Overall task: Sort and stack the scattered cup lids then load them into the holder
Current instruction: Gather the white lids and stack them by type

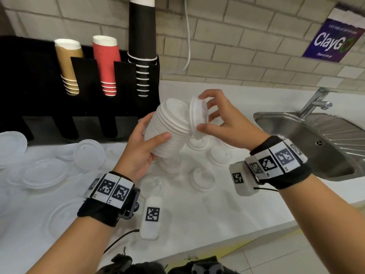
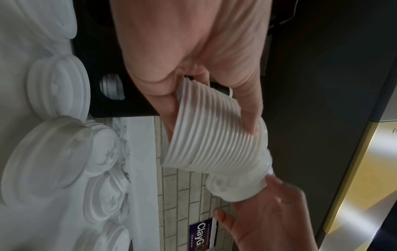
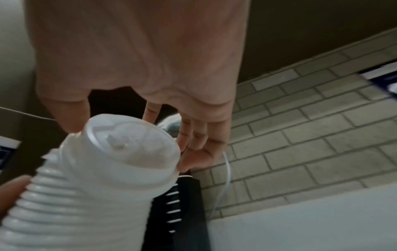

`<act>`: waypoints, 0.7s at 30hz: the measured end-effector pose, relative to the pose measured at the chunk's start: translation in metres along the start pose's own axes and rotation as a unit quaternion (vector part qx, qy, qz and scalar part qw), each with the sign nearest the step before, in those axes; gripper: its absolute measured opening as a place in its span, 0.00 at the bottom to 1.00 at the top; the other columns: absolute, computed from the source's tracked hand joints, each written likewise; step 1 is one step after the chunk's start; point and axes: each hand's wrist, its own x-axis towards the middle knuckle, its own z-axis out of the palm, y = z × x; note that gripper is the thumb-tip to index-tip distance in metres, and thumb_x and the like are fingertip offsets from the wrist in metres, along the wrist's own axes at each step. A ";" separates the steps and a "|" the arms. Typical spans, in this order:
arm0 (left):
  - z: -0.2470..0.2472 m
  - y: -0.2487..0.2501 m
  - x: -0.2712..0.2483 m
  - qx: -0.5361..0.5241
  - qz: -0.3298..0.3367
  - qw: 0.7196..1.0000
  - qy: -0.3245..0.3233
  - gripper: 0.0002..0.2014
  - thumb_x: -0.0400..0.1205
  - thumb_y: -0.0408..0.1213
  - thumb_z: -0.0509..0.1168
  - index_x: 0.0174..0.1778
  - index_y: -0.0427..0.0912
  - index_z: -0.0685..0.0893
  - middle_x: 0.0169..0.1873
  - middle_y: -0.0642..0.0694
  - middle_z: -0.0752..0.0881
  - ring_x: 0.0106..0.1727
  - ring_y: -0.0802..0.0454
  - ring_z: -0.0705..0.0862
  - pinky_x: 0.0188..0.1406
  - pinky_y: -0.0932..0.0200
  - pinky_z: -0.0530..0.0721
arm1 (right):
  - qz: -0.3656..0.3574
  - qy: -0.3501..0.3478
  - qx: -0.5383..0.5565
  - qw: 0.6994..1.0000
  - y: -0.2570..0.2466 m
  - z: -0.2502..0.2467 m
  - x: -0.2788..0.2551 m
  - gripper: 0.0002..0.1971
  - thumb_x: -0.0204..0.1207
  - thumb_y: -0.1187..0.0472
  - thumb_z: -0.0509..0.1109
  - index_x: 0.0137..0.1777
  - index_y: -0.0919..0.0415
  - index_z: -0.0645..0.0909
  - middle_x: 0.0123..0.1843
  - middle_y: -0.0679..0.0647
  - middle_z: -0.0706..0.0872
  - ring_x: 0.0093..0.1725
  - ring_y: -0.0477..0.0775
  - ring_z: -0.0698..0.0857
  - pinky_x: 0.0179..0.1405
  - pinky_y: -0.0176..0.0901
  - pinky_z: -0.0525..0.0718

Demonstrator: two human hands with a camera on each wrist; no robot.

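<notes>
1 lid stack (image 1: pixel 167 129) in left hand (image 1: pixel 141 153) fingers, 1 lid (image 1: pixel 197 115) in right hand (image 1: pixel 227 119) fingers.

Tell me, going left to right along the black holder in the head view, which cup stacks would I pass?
Brown cups → red cups → black cups, all in the holder.
</notes>
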 end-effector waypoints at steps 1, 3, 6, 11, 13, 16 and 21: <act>0.000 0.001 -0.001 0.000 0.001 1.000 0.002 0.32 0.69 0.36 0.74 0.71 0.56 0.77 0.73 0.45 0.77 0.68 0.45 0.83 0.46 0.55 0.89 | -0.016 -0.002 -0.010 1.000 -0.005 0.002 0.003 0.27 0.72 0.57 0.76 0.65 0.43 0.66 0.63 0.50 0.72 0.56 0.46 0.77 0.42 0.23 0.77; -0.002 0.001 -0.002 -0.001 0.004 1.000 0.001 0.32 0.69 0.36 0.74 0.71 0.56 0.77 0.71 0.45 0.79 0.67 0.46 0.84 0.47 0.54 0.89 | -0.046 -0.009 -0.036 0.998 -0.013 0.007 0.009 0.27 0.71 0.56 0.76 0.67 0.47 0.67 0.67 0.50 0.72 0.62 0.48 0.75 0.47 0.27 0.77; -0.006 0.003 -0.001 -0.001 0.005 1.000 -0.002 0.32 0.70 0.36 0.78 0.71 0.56 0.77 0.69 0.46 0.81 0.67 0.46 0.84 0.47 0.55 0.88 | -0.059 -0.017 -0.049 0.997 -0.020 0.012 0.016 0.28 0.69 0.52 0.75 0.67 0.47 0.69 0.67 0.51 0.73 0.63 0.48 0.74 0.56 0.39 0.80; -0.014 0.008 0.001 0.012 0.005 1.000 -0.026 0.33 0.67 0.37 0.79 0.68 0.58 0.79 0.70 0.45 0.80 0.67 0.46 0.83 0.47 0.56 0.88 | -0.051 -0.060 -0.076 0.994 -0.032 0.012 0.030 0.28 0.67 0.51 0.70 0.69 0.43 0.71 0.67 0.51 0.76 0.65 0.46 0.74 0.61 0.43 0.80; -0.018 0.011 0.002 0.020 0.004 0.999 -0.037 0.34 0.63 0.41 0.80 0.66 0.60 0.80 0.70 0.46 0.80 0.67 0.46 0.83 0.47 0.55 0.88 | -0.053 -0.085 -0.086 0.991 -0.036 0.012 0.035 0.28 0.67 0.52 0.69 0.70 0.43 0.72 0.67 0.51 0.76 0.65 0.45 0.74 0.62 0.42 0.79; -0.023 0.014 0.004 0.022 0.003 0.999 -0.046 0.34 0.62 0.43 0.80 0.66 0.62 0.81 0.69 0.46 0.80 0.67 0.47 0.83 0.47 0.55 0.87 | -0.057 -0.102 -0.083 0.990 -0.041 0.012 0.042 0.28 0.66 0.52 0.68 0.69 0.40 0.72 0.61 0.41 0.75 0.58 0.32 0.74 0.51 0.24 0.75; -0.029 0.017 0.008 0.021 -0.006 0.998 -0.057 0.33 0.62 0.43 0.80 0.65 0.63 0.82 0.69 0.46 0.81 0.66 0.48 0.84 0.47 0.55 0.87 | -0.050 -0.132 -0.097 0.985 -0.047 0.016 0.054 0.29 0.65 0.52 0.68 0.70 0.40 0.73 0.64 0.50 0.77 0.63 0.42 0.75 0.58 0.30 0.75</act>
